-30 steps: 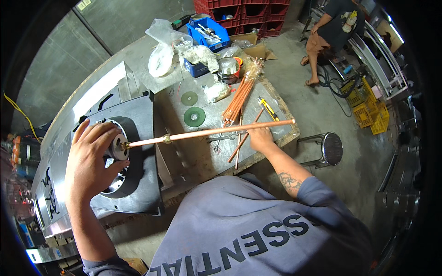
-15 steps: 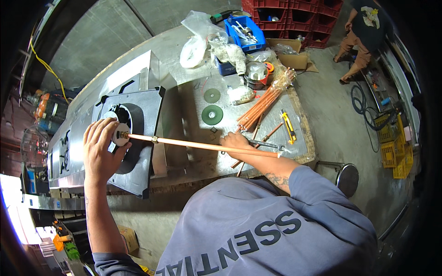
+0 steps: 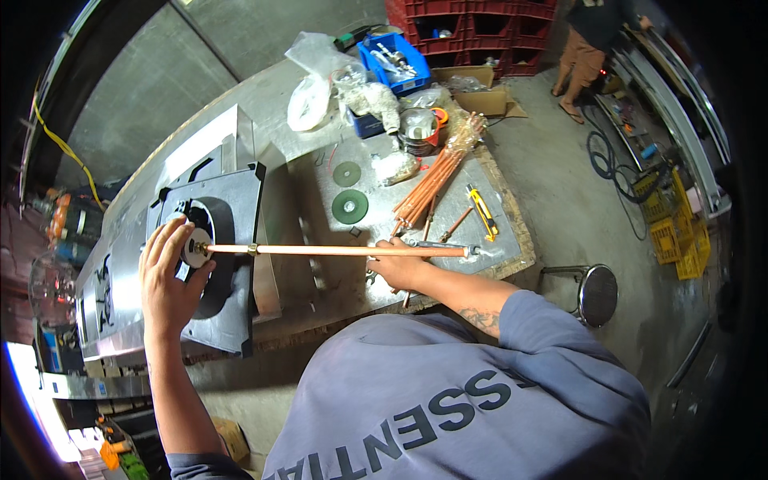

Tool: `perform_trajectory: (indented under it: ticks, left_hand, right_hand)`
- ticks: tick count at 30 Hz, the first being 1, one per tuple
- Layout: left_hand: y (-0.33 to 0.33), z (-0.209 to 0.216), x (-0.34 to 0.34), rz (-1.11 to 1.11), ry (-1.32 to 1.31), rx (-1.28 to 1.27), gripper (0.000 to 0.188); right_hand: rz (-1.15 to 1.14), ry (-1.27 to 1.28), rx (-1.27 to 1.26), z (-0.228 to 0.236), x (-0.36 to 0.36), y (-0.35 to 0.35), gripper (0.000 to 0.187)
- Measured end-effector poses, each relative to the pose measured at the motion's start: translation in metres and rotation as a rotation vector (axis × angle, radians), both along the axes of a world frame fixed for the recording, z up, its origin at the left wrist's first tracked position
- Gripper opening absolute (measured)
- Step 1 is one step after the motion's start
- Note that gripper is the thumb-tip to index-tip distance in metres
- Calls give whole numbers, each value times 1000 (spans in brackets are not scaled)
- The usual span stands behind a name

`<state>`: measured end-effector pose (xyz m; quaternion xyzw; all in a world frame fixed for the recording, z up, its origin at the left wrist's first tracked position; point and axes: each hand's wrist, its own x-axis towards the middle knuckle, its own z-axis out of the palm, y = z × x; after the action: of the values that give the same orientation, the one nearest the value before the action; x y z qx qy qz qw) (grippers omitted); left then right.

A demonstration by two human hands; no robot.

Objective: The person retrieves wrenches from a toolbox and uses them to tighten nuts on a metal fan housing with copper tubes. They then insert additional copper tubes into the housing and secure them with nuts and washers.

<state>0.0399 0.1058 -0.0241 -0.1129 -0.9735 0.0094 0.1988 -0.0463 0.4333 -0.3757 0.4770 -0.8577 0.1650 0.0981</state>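
The left hand [image 3: 170,276] lies spread, fingers splayed, over the round white hub [image 3: 194,248] at the middle of the black square housing [image 3: 228,264], which sits at about nine o'clock on the metal counter [image 3: 320,264]. The right hand [image 3: 400,270] is curled around the long copper pipe [image 3: 336,250], gripping it near its three o'clock end, where a silver tool [image 3: 444,248] lies close by; whether that hand also touches the tool I cannot tell. The pipe runs nearly level across the counter from the hub toward three o'clock, with a small brass collar [image 3: 251,250] near the hub end. To do this step well, I judge the pipe should be kept in line with the hub's opening, the left hand steadying the hub while the right feeds or turns without bending the soft copper. A sagging far end could skew the joint. At twelve o'clock from the pipe lie two green grinding discs [image 3: 350,206], a bundle of copper rods [image 3: 432,180], a yellow utility knife [image 3: 482,213] and a blue parts bin [image 3: 400,60]. A round stool [image 3: 598,294] stands at three o'clock beyond the counter's edge, and another person [image 3: 596,36] stands well apart at about one o'clock.
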Motion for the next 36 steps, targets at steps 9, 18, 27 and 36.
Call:
perform_trajectory:
  ticks: [9,18,27,36]
  left_hand:
    - [-16,-16,-1,-99,137,64,61]
    - [-28,-13,4,-244,128,158,69]
    - [-88,-21,48,-427,166,339,66]
    - [-112,-36,57,-471,57,395,60]
  right_hand:
    - [-725,-176,294,3,15,82,23]
    - [-387,-163,217,16,12,-18,21]
    - [-650,-180,222,3,56,-54,8]
    - [-652,-185,285,-9,55,-65,14]
